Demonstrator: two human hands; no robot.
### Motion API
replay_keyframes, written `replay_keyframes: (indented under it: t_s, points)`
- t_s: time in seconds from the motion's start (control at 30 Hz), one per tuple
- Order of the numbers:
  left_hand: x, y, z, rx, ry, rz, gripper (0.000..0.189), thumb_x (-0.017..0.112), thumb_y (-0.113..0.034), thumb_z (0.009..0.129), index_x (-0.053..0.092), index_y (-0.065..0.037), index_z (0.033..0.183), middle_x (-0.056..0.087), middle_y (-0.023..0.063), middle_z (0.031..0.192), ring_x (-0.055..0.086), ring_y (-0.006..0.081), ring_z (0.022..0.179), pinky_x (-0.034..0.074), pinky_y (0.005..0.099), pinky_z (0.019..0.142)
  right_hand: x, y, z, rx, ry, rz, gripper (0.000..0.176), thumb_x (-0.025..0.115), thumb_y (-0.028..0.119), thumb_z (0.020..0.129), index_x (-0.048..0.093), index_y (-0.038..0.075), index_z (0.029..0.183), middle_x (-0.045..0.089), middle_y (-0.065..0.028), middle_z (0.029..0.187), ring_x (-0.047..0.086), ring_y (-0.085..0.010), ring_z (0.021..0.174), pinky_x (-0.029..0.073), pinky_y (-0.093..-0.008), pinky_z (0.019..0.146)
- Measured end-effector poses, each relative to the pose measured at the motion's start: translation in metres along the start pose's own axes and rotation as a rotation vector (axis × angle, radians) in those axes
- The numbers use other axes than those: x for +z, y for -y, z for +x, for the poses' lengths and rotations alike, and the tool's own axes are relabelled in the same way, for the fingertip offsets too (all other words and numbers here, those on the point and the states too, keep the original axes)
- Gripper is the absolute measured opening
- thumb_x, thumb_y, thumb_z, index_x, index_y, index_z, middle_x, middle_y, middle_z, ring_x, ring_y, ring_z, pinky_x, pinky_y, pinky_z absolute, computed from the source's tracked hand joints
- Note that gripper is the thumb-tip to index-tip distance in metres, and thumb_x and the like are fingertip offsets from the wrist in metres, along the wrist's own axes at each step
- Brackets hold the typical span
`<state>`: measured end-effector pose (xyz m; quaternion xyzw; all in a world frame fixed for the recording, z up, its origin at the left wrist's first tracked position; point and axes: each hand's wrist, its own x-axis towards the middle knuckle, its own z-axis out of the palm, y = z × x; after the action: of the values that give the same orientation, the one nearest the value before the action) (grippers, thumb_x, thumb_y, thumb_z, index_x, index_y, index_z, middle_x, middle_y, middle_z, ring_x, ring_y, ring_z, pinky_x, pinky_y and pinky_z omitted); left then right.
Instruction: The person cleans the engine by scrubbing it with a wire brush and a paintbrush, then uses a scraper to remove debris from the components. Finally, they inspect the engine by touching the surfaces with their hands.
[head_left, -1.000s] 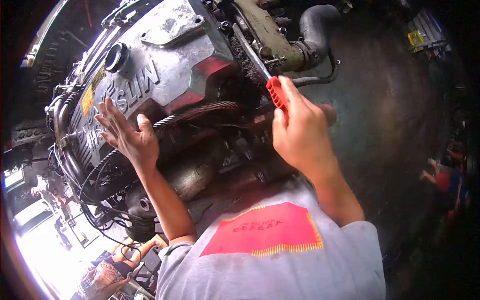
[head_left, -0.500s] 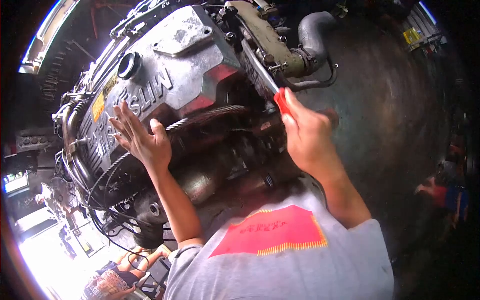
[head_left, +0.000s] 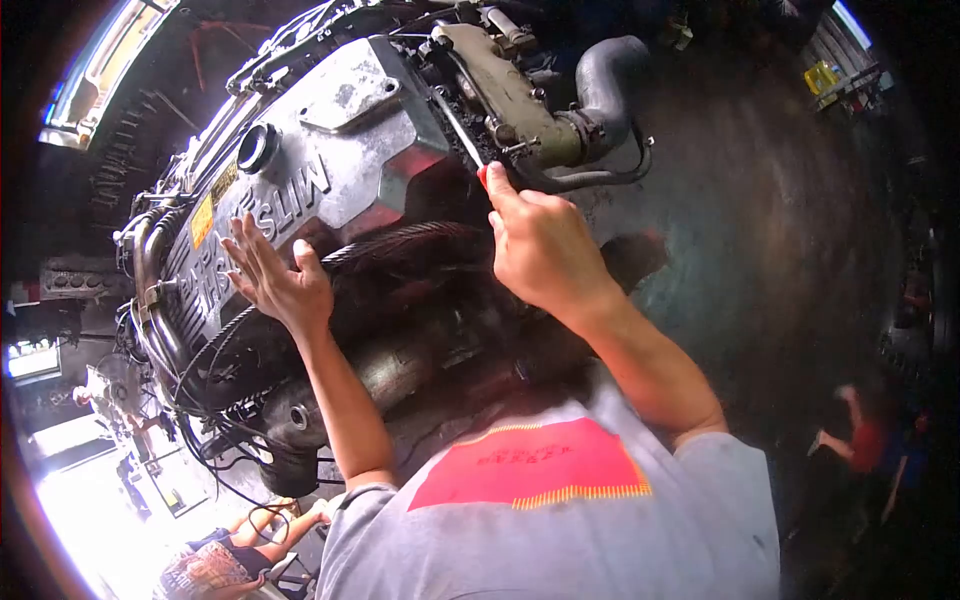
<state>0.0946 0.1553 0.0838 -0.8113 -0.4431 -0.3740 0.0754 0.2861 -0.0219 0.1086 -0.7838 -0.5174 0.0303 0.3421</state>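
Observation:
A large engine with a silver valve cover [head_left: 350,150] bearing raised letters fills the upper middle of the head view. My left hand [head_left: 285,280] has its fingers spread against the lettered lower side of the cover, holding nothing. A red-handled screwdriver [head_left: 461,131] is wrapped in my right hand [head_left: 545,245]; most of its handle is hidden by my fingers. Its long metal shaft points up and left, into the gap between the cover and a tan manifold [head_left: 505,90]. Where the tip touches is hard to make out.
A grey curved pipe [head_left: 603,90] joins the manifold's right end. A braided wire rope [head_left: 400,240] runs below the cover, and dark cables hang at lower left. Seated person's legs [head_left: 275,540] show at bottom left; another person in red [head_left: 868,440] is far right.
My right hand has shifted left, closer to the cover, and the screwdriver went with it. My left hand stays spread on the cover. The view has shifted slightly.

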Motion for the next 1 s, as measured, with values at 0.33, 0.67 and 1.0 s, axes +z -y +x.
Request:
replay_keyframes:
  t_s: [0.33,0.67,1.0]
  points:
    - [0.003,-0.004,0.003,-0.046,-0.051,0.041,0.056,0.05,-0.024,0.074,0.04,-0.009,0.127,0.039,0.0095,0.134,0.027,0.0294,0.129,0.014,0.0494,0.103,-0.009,-0.006,-0.017,-0.015,0.011,0.028,0.041,0.052,0.006,0.077,0.045,-0.006,0.116,0.054,-0.0186,0.064,0.056,-0.0346,0.056,0.046,-0.042,0.052]
    - [0.003,-0.002,0.007,-0.056,-0.025,0.074,0.054,0.048,-0.025,0.076,0.041,-0.01,0.127,0.038,0.0096,0.134,0.027,0.0296,0.129,0.015,0.0464,0.104,-0.021,-0.003,-0.018,-0.071,0.025,0.005,0.039,0.048,0.009,0.077,0.046,-0.01,0.112,0.058,-0.0207,0.065,0.059,-0.0352,0.054,0.049,-0.0434,0.051]
    - [0.002,0.0,0.003,-0.076,-0.03,0.093,0.052,0.049,-0.023,0.075,0.043,-0.007,0.124,0.037,0.0128,0.134,0.026,0.0304,0.129,0.016,0.0444,0.104,-0.064,0.001,0.064,-0.045,-0.07,0.143,0.027,0.052,0.01,0.079,0.056,-0.001,0.103,0.058,-0.0242,0.081,0.059,-0.0365,0.079,0.046,-0.0419,0.067]
